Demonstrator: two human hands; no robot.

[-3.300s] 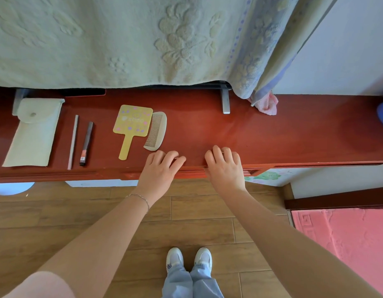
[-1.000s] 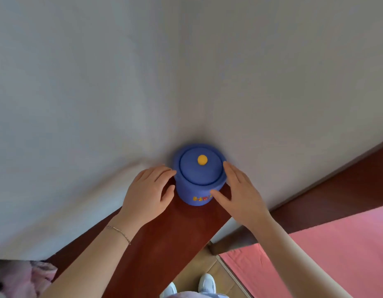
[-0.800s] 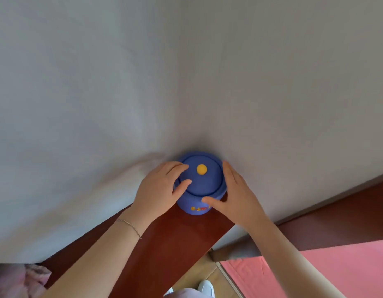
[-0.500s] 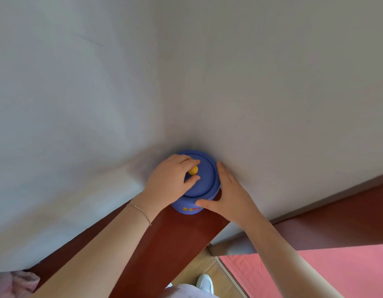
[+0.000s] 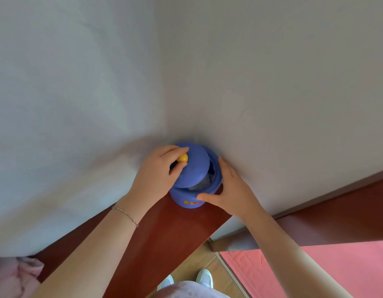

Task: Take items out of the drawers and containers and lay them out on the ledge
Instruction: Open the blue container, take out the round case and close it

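Observation:
A round blue jar (image 5: pixel 189 201) with yellow and red lettering stands on the red-brown wooden ledge (image 5: pixel 156 237), pushed into the corner of two pale walls. My left hand (image 5: pixel 158 175) pinches the yellow knob (image 5: pixel 182 158) of the blue lid (image 5: pixel 194 166) and holds the lid tilted, raised on its right side. Through the gap something grey shows inside the jar; I cannot tell what it is. My right hand (image 5: pixel 227 190) is wrapped around the jar's right side and front, thumb across the lettering.
The ledge ends just right of the jar, with a wooden floor and a pink mat (image 5: pixel 315 269) below. A pink cloth (image 5: pixel 12 276) lies at the lower left. My white shoes (image 5: pixel 204 278) show at the bottom.
I turned from the laid-out comb and mirror to the blue jar. Both hands closed on it, then my left hand took the knob and tipped the lid up.

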